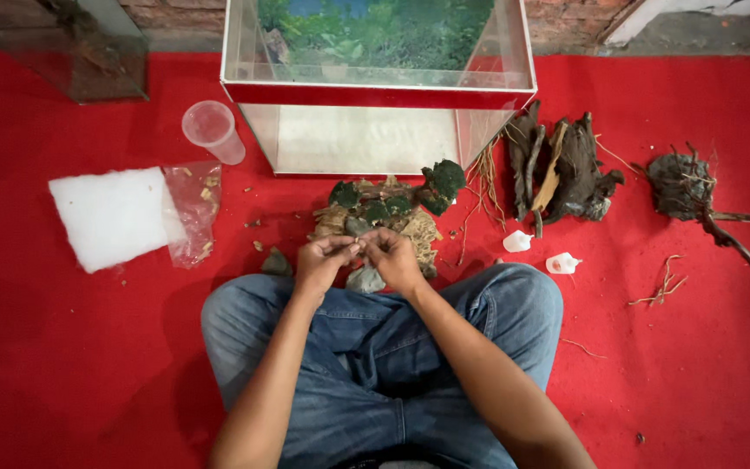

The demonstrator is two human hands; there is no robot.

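While I sit cross-legged on the red carpet (88, 365), my left hand (323, 260) and right hand (395, 257) meet just above my knees, fingers pinched narrow on a small piece between them; what it is I cannot tell. Just beyond my hands lies a pile of rocks with dark green moss (388, 213), and a grey stone (365, 280) lies below them. Behind the pile stands a glass tank (375, 91). Driftwood (562, 169) lies to the right, a white foam pad (113, 217) to the left.
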